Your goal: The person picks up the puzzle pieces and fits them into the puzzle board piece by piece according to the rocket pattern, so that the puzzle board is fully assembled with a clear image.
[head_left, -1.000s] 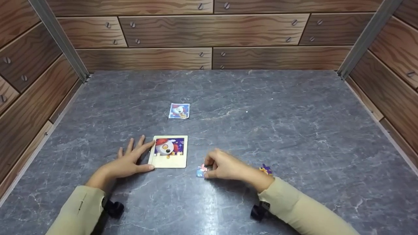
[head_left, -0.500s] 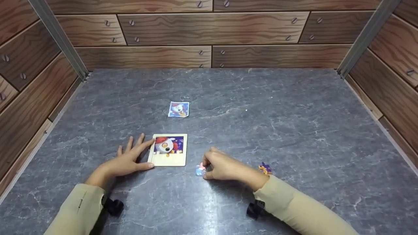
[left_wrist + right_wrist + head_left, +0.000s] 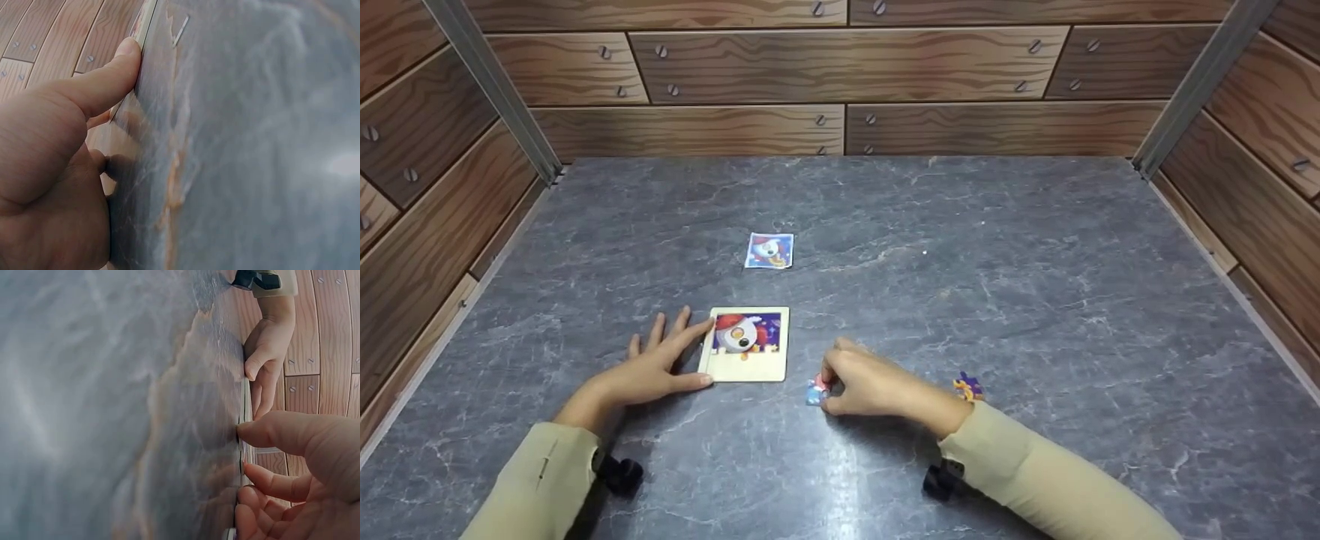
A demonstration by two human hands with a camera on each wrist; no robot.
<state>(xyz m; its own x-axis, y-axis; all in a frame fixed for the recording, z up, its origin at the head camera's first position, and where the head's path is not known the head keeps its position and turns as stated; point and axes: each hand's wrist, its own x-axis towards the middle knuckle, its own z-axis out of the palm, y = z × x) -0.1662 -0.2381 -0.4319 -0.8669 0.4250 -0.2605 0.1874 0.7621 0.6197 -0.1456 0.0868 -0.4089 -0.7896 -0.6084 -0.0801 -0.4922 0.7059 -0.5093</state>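
Note:
A cream puzzle board [image 3: 750,369] lies flat in the head view, its upper half filled with a picture of a white dog with red ears. My left hand [image 3: 649,375] has its fingers spread, with thumb and forefinger touching the board's left edge. In the left wrist view the thumb [image 3: 115,70] presses against that edge. To the right of the board, my right hand [image 3: 870,384] pinches a light-blue and pink puzzle piece [image 3: 814,395] low over the table; the fingers partly cover it. The right wrist view shows its thumb [image 3: 275,430] and forefinger apart at the table surface.
A purple and orange puzzle piece [image 3: 969,386] lies by my right forearm. Farther back on the grey marbled table [image 3: 1035,300] is a small picture card [image 3: 769,250] with the same dog. Wood-patterned walls [image 3: 840,67] enclose the back and sides.
My right hand has slid slightly left with the puzzle piece, closer to the board. The left hand stays at the board's edge.

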